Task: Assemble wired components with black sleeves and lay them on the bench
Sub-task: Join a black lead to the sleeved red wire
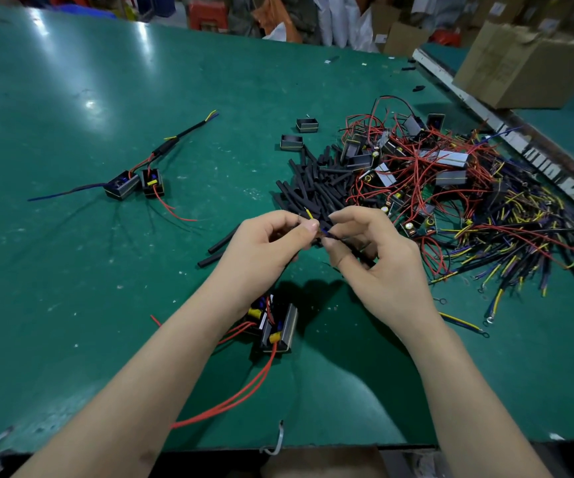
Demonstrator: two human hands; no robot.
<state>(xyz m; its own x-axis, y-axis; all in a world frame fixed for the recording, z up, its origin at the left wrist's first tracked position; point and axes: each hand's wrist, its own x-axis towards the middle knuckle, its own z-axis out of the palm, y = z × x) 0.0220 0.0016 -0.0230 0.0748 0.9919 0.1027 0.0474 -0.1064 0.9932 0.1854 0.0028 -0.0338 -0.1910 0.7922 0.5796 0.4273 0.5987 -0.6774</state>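
My left hand point(264, 246) and my right hand point(371, 257) meet above the green bench point(106, 270). Between their fingertips they pinch thin wire ends point(316, 225), one yellow, one blue. My right hand also grips a black cable point(364, 258) running through its palm. Under my left wrist lies a wired component point(277, 327), two small black boxes with yellow parts and red leads. A pile of black sleeves point(316, 188) lies just beyond my hands. At the far left rests a finished assembly point(140, 181) with a black sleeve on its cable.
A tangle of red, yellow and blue wires with components point(468, 201) fills the right side. Two loose sleeves point(221, 250) lie left of my hands. Two empty black housings point(299, 132) sit further back. A cardboard box point(527, 60) stands at the back right beyond a rail.
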